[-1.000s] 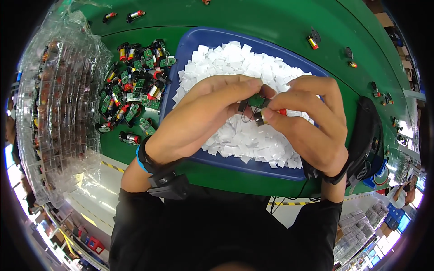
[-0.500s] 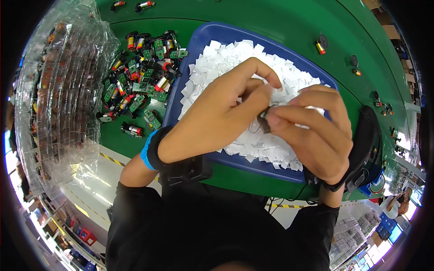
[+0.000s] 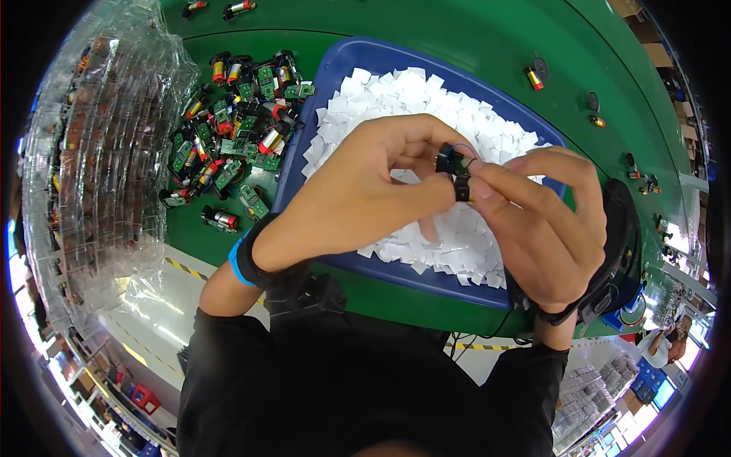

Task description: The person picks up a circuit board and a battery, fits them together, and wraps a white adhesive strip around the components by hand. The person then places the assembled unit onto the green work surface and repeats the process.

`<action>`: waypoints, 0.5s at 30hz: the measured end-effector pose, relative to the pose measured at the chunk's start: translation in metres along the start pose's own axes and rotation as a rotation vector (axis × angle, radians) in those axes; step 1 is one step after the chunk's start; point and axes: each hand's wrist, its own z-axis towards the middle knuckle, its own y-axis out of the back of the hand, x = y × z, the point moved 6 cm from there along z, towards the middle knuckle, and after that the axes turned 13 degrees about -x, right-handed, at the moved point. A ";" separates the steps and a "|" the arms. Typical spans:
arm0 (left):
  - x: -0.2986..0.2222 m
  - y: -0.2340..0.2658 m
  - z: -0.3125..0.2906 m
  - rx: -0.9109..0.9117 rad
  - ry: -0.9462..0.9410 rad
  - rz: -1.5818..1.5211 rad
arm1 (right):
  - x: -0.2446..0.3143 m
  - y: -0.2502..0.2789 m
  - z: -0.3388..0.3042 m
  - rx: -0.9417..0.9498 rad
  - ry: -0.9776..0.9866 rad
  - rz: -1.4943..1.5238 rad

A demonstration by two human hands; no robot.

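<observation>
Between my two hands is a small circuit-board assembly point(image 3: 460, 172) with black parts and thin wires. My left hand point(image 3: 358, 194) pinches its left side between thumb and fingers. The thumb and forefinger of my right hand point(image 3: 544, 225) close on its right side; its other fingers are bent. Both hands are above a blue tray point(image 3: 301, 171) filled with small white paper squares point(image 3: 411, 95). My fingers cover part of the assembly.
Left of the tray lies a heap of green boards with red-and-yellow cylindrical cells point(image 3: 240, 137). Beyond it rises a stack of plastic-wrapped clear trays point(image 3: 99, 167). Single cell assemblies point(image 3: 534, 78) lie along the green table point(image 3: 472, 38). A black curved object point(image 3: 613, 236) stands by my right wrist.
Both hands have turned slightly, and the left fingers now grip the assembly, which shows more plainly between the hands. The right hand has shifted a little to the right.
</observation>
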 end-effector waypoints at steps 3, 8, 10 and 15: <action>0.001 -0.002 -0.004 -0.042 -0.016 0.059 | 0.001 -0.001 0.000 0.007 -0.039 -0.056; -0.001 -0.001 -0.005 -0.042 -0.039 0.057 | -0.003 -0.003 0.000 0.033 -0.115 -0.051; -0.004 -0.003 -0.006 -0.032 -0.061 0.072 | -0.006 -0.001 0.000 0.026 -0.107 -0.056; -0.008 -0.003 -0.004 -0.039 -0.107 0.079 | -0.001 -0.001 0.001 0.004 -0.048 -0.111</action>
